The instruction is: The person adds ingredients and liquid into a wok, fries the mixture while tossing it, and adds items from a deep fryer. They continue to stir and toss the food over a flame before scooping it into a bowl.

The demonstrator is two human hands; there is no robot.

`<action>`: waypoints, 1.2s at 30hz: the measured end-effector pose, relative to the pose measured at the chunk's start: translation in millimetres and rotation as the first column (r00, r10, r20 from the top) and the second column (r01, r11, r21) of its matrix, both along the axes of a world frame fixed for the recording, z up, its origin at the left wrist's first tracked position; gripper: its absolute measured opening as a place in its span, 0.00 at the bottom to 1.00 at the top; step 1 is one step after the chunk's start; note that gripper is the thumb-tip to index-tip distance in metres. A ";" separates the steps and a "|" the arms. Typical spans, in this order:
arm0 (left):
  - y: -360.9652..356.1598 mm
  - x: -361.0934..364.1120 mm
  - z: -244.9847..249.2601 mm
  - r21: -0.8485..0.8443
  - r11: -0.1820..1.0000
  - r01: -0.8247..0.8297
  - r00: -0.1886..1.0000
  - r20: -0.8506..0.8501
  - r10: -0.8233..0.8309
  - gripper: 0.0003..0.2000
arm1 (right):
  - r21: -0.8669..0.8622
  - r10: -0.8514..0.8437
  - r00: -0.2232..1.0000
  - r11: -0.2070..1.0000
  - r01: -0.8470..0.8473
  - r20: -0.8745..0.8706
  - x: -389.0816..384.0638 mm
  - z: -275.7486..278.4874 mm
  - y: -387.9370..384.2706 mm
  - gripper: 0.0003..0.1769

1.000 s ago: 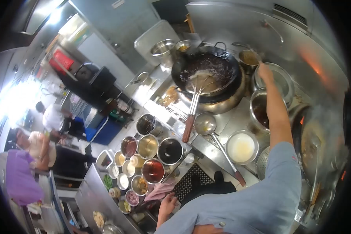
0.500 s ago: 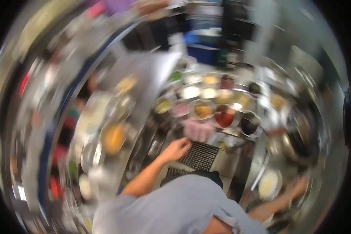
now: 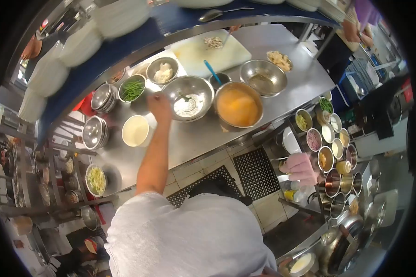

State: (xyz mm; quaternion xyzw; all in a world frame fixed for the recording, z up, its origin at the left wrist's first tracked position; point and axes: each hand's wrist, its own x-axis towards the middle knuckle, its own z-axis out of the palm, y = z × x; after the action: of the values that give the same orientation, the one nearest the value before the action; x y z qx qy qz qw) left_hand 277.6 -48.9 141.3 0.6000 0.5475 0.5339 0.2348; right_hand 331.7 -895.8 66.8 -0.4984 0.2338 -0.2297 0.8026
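My left hand [image 3: 159, 105] reaches over the steel counter with its fingers curled in, right at the left rim of a wide metal bowl [image 3: 189, 114]. What the fingers hold, if anything, is hidden. Something small and dark lies inside that bowl. Green beans fill a small bowl [image 3: 132, 88] just beyond the hand, beside a bowl of white pieces [image 3: 163, 74]. A cream-coloured round container [image 3: 135, 131] stands to the left of my wrist. To the right is a metal bowl of orange liquid [image 3: 238, 105]. My right hand is out of view.
Stacked metal bowls [image 3: 95, 132] and a bowl of shredded greens [image 3: 96, 180] stand at left. Another person's hand [image 3: 235, 28] is at a cutting board [image 3: 210, 57] with chopped food. A shelf of white plates [image 3: 120, 18] hangs overhead. Ingredient tubs [image 3: 326, 158] line the right side.
My view has swung left from the ingredient tubs to the steel counter. My left hand has gone from above the floor mat to the wide metal bowl; my right hand has left view.
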 end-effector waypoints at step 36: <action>-354.0 154.4 108.4 -0.550 -0.457 0.700 -0.280 0.378 -0.883 0.11 | -0.219 0.633 0.770 0.742 -0.634 -0.083 90.3 147.3 243.9 0.25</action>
State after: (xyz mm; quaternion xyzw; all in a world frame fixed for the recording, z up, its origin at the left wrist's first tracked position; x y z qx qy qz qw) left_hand 431.9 -402.8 249.6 0.7299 0.0106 -0.1803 0.6593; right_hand 422.0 -651.9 214.1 -0.6394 0.0230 0.0311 0.7679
